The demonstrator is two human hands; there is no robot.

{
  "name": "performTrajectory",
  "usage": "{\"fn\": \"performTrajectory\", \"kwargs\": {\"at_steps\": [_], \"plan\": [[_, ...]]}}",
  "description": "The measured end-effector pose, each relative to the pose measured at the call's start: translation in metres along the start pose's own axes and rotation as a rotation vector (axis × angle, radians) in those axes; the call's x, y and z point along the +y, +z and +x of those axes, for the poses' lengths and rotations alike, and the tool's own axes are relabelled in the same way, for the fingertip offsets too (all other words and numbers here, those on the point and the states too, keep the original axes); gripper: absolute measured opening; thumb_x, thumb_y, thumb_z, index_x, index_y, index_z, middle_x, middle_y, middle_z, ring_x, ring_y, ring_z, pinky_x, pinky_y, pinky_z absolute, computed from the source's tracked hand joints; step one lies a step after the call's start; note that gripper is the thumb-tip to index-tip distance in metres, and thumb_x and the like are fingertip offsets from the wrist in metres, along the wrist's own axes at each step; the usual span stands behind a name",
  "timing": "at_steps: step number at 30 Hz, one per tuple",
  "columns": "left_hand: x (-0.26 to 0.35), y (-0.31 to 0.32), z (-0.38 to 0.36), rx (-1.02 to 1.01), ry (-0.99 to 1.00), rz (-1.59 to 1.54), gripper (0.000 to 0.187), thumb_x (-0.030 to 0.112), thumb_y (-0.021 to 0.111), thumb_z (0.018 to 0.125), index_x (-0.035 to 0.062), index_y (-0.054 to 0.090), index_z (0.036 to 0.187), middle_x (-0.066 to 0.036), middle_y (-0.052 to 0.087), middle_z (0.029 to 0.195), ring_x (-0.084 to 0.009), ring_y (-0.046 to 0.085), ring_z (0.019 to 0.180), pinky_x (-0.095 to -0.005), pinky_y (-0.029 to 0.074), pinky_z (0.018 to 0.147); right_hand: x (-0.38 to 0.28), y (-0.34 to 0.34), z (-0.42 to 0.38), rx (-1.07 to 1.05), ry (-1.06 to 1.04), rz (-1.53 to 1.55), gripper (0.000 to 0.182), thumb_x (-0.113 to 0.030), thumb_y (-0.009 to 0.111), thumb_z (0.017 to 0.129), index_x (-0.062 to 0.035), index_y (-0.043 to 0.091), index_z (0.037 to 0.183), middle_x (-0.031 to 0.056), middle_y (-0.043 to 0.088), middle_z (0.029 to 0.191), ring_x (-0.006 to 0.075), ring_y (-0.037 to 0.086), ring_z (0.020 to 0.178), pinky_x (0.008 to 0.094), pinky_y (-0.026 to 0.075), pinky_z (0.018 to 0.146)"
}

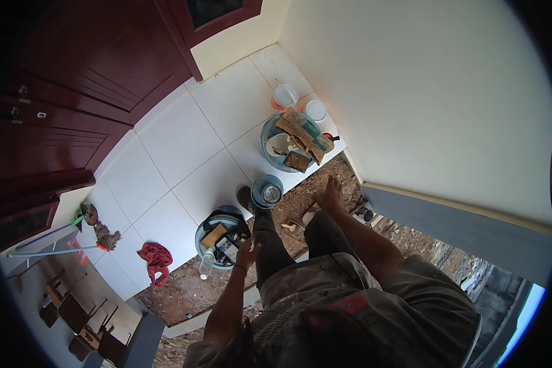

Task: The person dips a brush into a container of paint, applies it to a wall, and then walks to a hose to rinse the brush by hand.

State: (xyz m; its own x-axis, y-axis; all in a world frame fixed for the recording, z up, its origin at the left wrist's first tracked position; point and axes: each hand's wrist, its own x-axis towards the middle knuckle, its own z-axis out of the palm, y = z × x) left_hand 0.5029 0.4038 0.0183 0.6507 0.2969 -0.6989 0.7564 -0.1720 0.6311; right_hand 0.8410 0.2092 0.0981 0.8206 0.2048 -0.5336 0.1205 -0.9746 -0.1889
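My left hand (247, 253) is at the right rim of a round basin (200, 240) full of mixed items, its fingers loosely apart with nothing seen in them. In that basin lie a brown piece of cardboard (213, 235) and several dark objects; a clear plastic bottle (207, 262) leans at its front edge. Over the bare soil strip, my right hand (330, 197) hangs with fingers spread and holds nothing. Between the hands, a blue-grey bucket (267, 180) with a clear round container (271, 194) inside stands by my booted foot (245, 197).
A larger blue tub (268, 158) holds a torn cardboard sack (305, 135), a white bowl and a brown block. Two white pails (285, 95) stand behind it. A red cloth (156, 262), a mop head (108, 238) and chairs (73, 313) are at left. The tiled step ends at soil (184, 302).
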Motion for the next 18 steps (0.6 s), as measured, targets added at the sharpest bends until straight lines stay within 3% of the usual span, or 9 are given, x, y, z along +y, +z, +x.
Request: {"fn": "performTrajectory", "kwargs": {"at_steps": [6, 8, 9, 11, 14, 15, 16, 18], "plan": [[-0.028, 0.03, -0.012, 0.037, -0.2, -0.217, 0.062, 0.038, 0.071, 0.088, -0.0022, 0.054, 0.132, -0.023, 0.06, 0.129, -0.0331, 0.059, 0.121, -0.0411, 0.046, 0.102, -0.027, 0.018, 0.095, 0.008, 0.154, -0.1, 0.124, -0.038, 0.084, 0.071, -0.0044, 0.001, 0.157, 0.0244, 0.006, 0.162, 0.0387, 0.003, 0.152, 0.0579, 0.01, 0.12], [-0.017, 0.042, -0.017, 0.186, -0.218, -0.236, 0.059, 0.036, 0.07, 0.089, -0.0022, 0.054, 0.132, -0.023, 0.06, 0.13, -0.0322, 0.059, 0.121, -0.0405, 0.046, 0.103, -0.024, 0.029, 0.124, 0.019, 0.163, -0.106, 0.132, -0.045, 0.086, 0.065, -0.0043, -0.001, 0.156, 0.0255, 0.005, 0.162, 0.0401, 0.001, 0.151, 0.0622, 0.008, 0.118], [0.0, 0.038, -0.018, 0.119, -0.199, -0.282, 0.057, 0.034, 0.068, 0.09, -0.0022, 0.054, 0.133, -0.024, 0.059, 0.13, -0.0331, 0.058, 0.122, -0.0406, 0.045, 0.103, -0.023, 0.033, 0.14, 0.027, 0.141, -0.11, 0.137, -0.046, 0.087, 0.063, -0.0041, -0.004, 0.156, 0.0265, 0.0, 0.162, 0.0419, -0.002, 0.151, 0.066, 0.007, 0.116], [0.02, 0.052, -0.018, 0.194, -0.268, -0.315, 0.057, 0.032, 0.068, 0.091, -0.002, 0.054, 0.133, -0.024, 0.059, 0.13, -0.0337, 0.058, 0.121, -0.0403, 0.046, 0.103, -0.022, 0.035, 0.168, 0.087, 0.058, -0.097, 0.145, -0.047, 0.091, 0.059, -0.0046, -0.01, 0.156, 0.0296, -0.007, 0.16, 0.0451, -0.007, 0.15, 0.073, 0.004, 0.111], [0.055, 0.069, -0.009, 0.271, -0.336, -0.317, 0.057, 0.032, 0.068, 0.09, -0.002, 0.053, 0.133, -0.025, 0.059, 0.129, -0.0356, 0.058, 0.121, -0.0407, 0.046, 0.102, -0.023, 0.03, 0.214, 0.04, 0.017, -0.248, 0.143, -0.052, 0.088, 0.059, -0.0039, -0.006, 0.156, 0.0286, 0.0, 0.161, 0.0443, 0.0, 0.15, 0.0684, 0.007, 0.115], [0.061, 0.075, -0.005, 0.258, -0.344, -0.283, 0.058, 0.033, 0.068, 0.09, -0.0021, 0.053, 0.133, -0.026, 0.059, 0.129, -0.0368, 0.058, 0.12, -0.0413, 0.047, 0.101, -0.023, 0.025, 0.226, 0.016, -0.008, -0.229, 0.133, -0.046, 0.085, 0.066, -0.0036, -0.003, 0.157, 0.0283, 0.003, 0.161, 0.0434, 0.0, 0.151, 0.0688, 0.006, 0.115], [0.067, 0.081, -0.001, 0.255, -0.355, -0.269, 0.058, 0.033, 0.068, 0.09, -0.0021, 0.053, 0.133, -0.026, 0.059, 0.129, -0.0368, 0.058, 0.12, -0.0413, 0.047, 0.101, -0.014, 0.03, 0.24, 0.001, -0.002, -0.219, 0.133, -0.046, 0.085, 0.066, -0.0036, -0.003, 0.157, 0.0283, 0.003, 0.161, 0.0434, 0.0, 0.151, 0.0688, 0.006, 0.115], [0.076, 0.089, 0.007, 0.191, -0.379, -0.116, 0.06, 0.036, 0.067, 0.089, -0.0024, 0.053, 0.133, -0.027, 0.06, 0.128, -0.039, 0.058, 0.12, -0.0437, 0.046, 0.102, -0.003, 0.037, 0.261, 0.036, -0.031, -0.264, 0.122, -0.039, 0.08, 0.072, -0.0029, 0.0, 0.157, 0.0249, 0.017, 0.159, 0.0422, 0.013, 0.149, 0.07, 0.007, 0.114]]}}
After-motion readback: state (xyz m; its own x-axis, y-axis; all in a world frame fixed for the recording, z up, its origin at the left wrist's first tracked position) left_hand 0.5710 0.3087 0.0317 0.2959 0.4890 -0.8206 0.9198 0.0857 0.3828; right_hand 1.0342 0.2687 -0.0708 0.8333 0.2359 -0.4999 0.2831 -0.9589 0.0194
